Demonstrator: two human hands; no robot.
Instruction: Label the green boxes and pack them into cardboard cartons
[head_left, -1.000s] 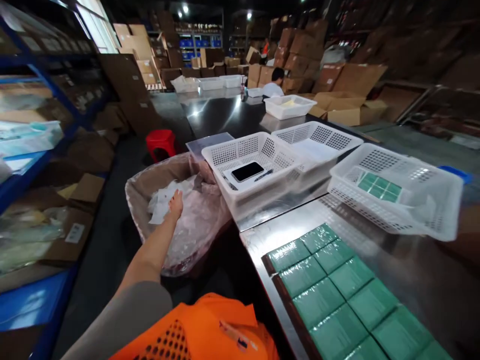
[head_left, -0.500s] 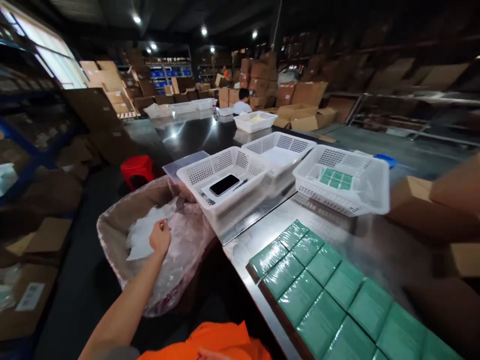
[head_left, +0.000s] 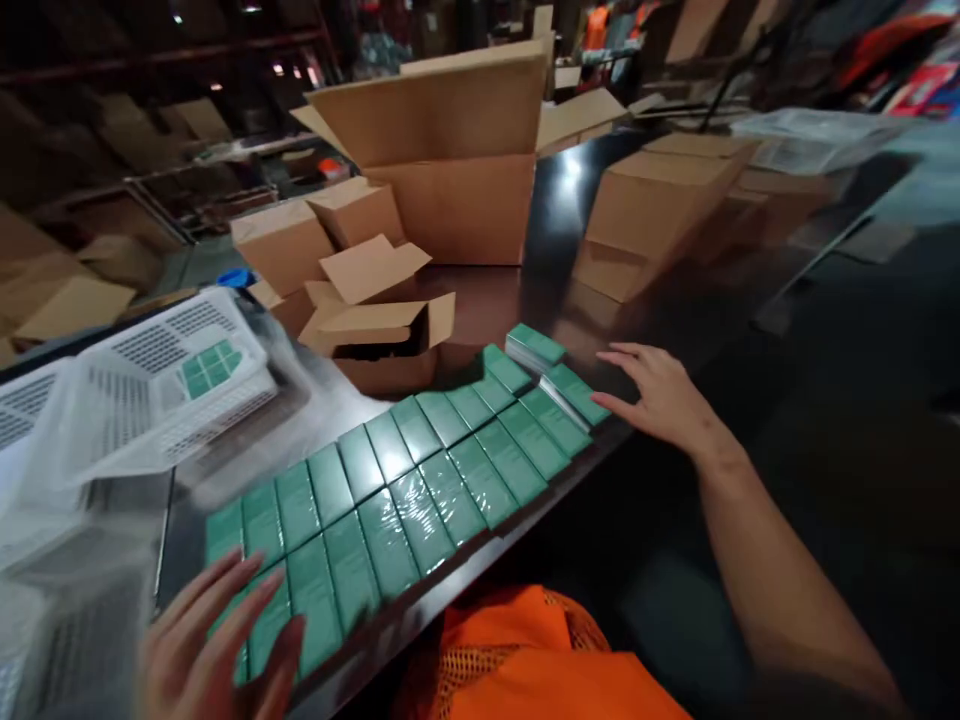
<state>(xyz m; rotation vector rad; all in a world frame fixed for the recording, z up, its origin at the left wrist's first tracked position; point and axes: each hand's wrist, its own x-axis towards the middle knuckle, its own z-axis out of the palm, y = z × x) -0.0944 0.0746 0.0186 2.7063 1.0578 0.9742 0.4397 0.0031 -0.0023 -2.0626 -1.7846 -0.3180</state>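
Note:
Two rows of green shrink-wrapped boxes (head_left: pixel 420 470) lie flat along the near edge of the dark table (head_left: pixel 540 290). My left hand (head_left: pixel 217 650) hovers open, fingers spread, over the left end of the rows, blurred by motion. My right hand (head_left: pixel 652 395) rests open on the table at the right end, fingertips touching the last green box (head_left: pixel 574 392). One green box (head_left: pixel 534 345) lies separate just beyond the rows.
A white perforated basket (head_left: pixel 150 385) holding a few green boxes sits at the left. Small open cardboard cartons (head_left: pixel 375 320) stand behind the rows, with a large open carton (head_left: pixel 457 150) and closed cartons (head_left: pixel 660 210) farther back. My orange mesh vest (head_left: pixel 517 660) is at the bottom.
The view has swung right, away from the plastic-lined bin. My left hand left the bin and came over the green boxes. My right hand has come into view at the rows' right end.

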